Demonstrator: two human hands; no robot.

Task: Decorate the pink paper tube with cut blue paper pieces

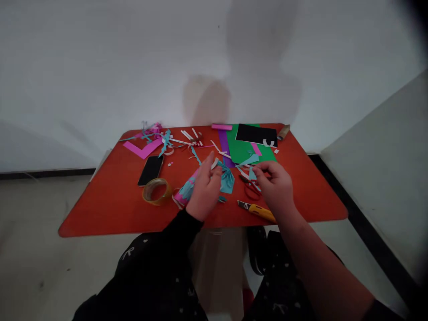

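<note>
My left hand (207, 189) is over a pink and light-blue paper roll (186, 191), its fingers stretched out and the thumb apart. It hides part of the roll, so I cannot tell how firmly they touch. Beside its fingers spreads a pleated light-blue paper fan (227, 179). My right hand (274, 183) is closed in a pinch; what its fingertips hold, if anything, is too small to make out. A light-blue paper scrap (252, 174) shows right at those fingertips. Below them are red-handled scissors (251, 191) and a yellow utility knife (262, 212) with its blade out.
On the red table (110, 209) are a tape roll (156, 191), a phone (150, 170), and a pink paper corner (143, 149). Green sheet (239, 151), black card (257, 134) and pink roll (221, 127) lie toward the wall. White strips and blue scraps are scattered between.
</note>
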